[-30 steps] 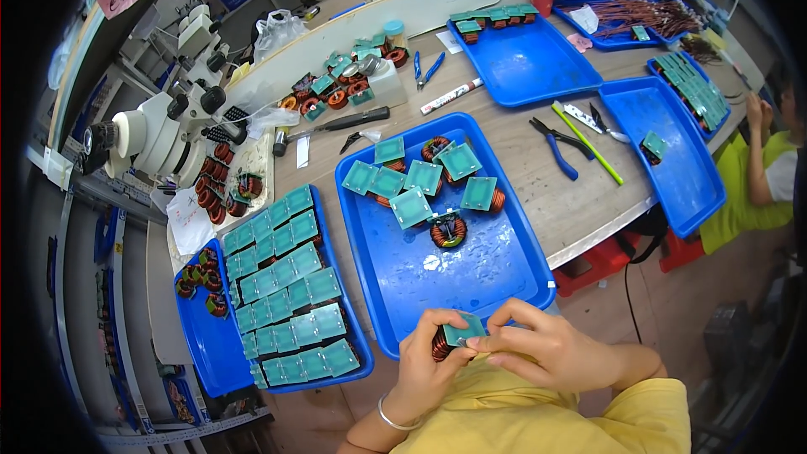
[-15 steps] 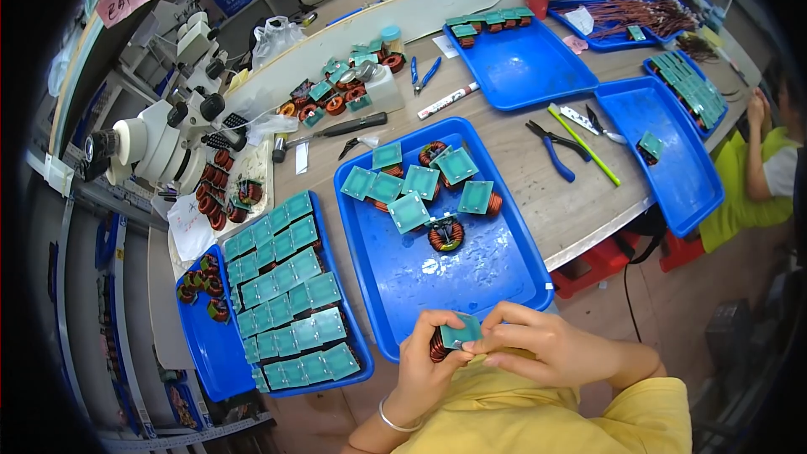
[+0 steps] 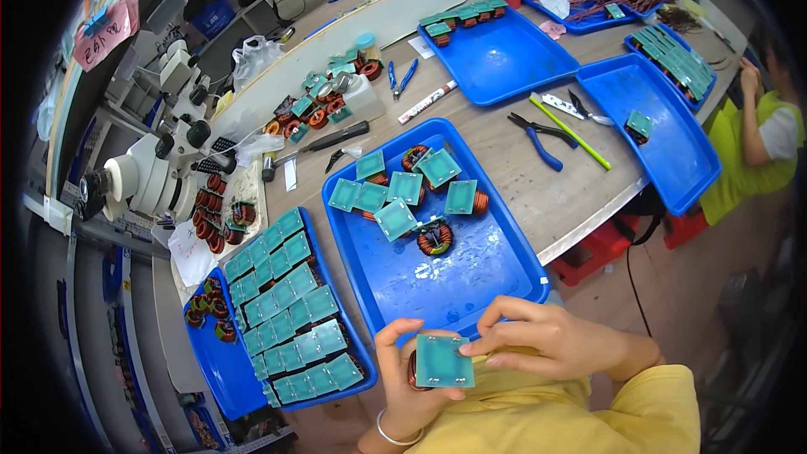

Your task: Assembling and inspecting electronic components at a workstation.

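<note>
My left hand (image 3: 403, 378) and my right hand (image 3: 546, 338) together hold a square green base plate (image 3: 444, 361) with a copper coil (image 3: 414, 370) half hidden under it, just below the near edge of the middle blue tray (image 3: 471, 277). My left fingers wrap the coil from beneath; my right fingertips pinch the plate's right edge. In that tray lie several more green-plated coils (image 3: 403, 189) and one bare copper coil (image 3: 435, 238).
A left blue tray (image 3: 220, 361) holds rows of several green-plated coils (image 3: 290, 303). A microscope (image 3: 151, 168), hammer (image 3: 315, 147), blue pliers (image 3: 538, 136), a green stick (image 3: 570, 130) and more blue trays (image 3: 504, 55) lie farther out. Another person (image 3: 761, 139) sits at the right.
The held part has dropped slightly lower and nearer to me, and the green plate now faces up more fully between both hands.
</note>
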{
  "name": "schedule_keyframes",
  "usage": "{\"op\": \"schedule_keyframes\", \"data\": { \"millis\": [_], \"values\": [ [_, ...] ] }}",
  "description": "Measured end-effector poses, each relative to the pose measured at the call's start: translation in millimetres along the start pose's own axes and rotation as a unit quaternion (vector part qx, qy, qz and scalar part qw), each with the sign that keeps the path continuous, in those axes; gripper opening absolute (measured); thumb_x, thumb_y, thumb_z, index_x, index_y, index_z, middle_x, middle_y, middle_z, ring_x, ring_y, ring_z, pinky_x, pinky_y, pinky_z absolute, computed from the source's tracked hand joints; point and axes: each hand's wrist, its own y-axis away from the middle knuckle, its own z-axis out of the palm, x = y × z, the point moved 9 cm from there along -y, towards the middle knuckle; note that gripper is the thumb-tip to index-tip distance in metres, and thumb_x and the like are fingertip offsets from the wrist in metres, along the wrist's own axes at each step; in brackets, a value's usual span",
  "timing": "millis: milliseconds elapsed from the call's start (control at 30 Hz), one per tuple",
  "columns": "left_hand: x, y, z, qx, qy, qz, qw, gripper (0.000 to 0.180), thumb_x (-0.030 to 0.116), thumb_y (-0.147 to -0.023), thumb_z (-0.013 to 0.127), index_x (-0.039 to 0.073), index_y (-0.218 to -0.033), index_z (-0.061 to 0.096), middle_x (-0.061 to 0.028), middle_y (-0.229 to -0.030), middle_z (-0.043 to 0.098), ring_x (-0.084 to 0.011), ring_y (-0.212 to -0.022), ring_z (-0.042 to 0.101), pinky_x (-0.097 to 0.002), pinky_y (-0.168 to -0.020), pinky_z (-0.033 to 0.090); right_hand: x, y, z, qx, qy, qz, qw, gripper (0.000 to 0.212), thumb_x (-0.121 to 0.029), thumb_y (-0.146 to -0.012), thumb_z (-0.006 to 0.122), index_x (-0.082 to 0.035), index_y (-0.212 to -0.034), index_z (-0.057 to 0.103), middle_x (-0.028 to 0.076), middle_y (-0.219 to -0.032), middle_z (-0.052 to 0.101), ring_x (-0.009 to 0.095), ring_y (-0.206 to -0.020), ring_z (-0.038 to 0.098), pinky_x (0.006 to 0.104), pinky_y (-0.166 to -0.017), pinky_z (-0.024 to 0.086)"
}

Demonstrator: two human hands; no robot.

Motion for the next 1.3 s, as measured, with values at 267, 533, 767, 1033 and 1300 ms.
{"op": "schedule_keyframes", "data": {
  "millis": [267,533,767,1033,1300],
  "values": [
    [7,4,-1,0.002,-0.063,0.051,0.997,0.083,0.028,-0.055,0.081,0.006,-0.111,0.024,-0.0173,-0.097,0.056,-0.0187,-0.083,0.058,-0.026,-0.07,0.048,4,4,1,0.068,0.007,0.009,0.998,0.025,-0.007,-0.079,0.058,-0.006,-0.104,0.059,0.01,-0.089,0.052,0.021,-0.074,0.056,0.0296,-0.063,0.047],
    [8,4,0,0.013,-0.015,0.044,0.999,0.08,0.025,-0.058,0.08,0.006,-0.111,0.024,-0.0171,-0.096,0.056,-0.018,-0.081,0.058,-0.0257,-0.069,0.048,5,5,-2,0.097,-0.004,0.001,0.995,0.026,-0.003,-0.076,0.061,-0.005,-0.102,0.061,0.009,-0.088,0.053,0.018,-0.072,0.056,0.0263,-0.059,0.046],
    [16,4,2,-0.007,-0.143,0.097,0.985,0.078,0.021,-0.061,0.079,0.006,-0.112,0.023,-0.0183,-0.099,0.054,-0.0196,-0.084,0.058,-0.028,-0.072,0.05,6,0,4,0.071,0.023,0.01,0.997,0.026,-0.005,-0.077,0.06,-0.007,-0.103,0.06,0.009,-0.087,0.053,0.02,-0.072,0.057,0.0282,-0.06,0.047],
    [16,4,0,-0.023,-0.138,0.092,0.986,0.078,0.021,-0.061,0.079,0.005,-0.112,0.023,-0.019,-0.099,0.053,-0.0207,-0.086,0.058,-0.0286,-0.073,0.05,4,-1,2,0.088,0.025,-0.001,0.996,0.029,-0.001,-0.075,0.061,-0.006,-0.103,0.061,0.009,-0.089,0.053,0.018,-0.073,0.056,0.0265,-0.06,0.046],
    [22,3,2,-0.006,-0.143,0.113,0.983,0.078,0.021,-0.061,0.079,0.005,-0.113,0.023,-0.0191,-0.099,0.053,-0.0211,-0.086,0.058,-0.0285,-0.072,0.05,1,1,5,0.125,0.044,0.006,0.991,0.029,-0.001,-0.075,0.06,-0.005,-0.103,0.06,0.009,-0.089,0.052,0.018,-0.073,0.057,0.0266,-0.062,0.047]
  ]
}}
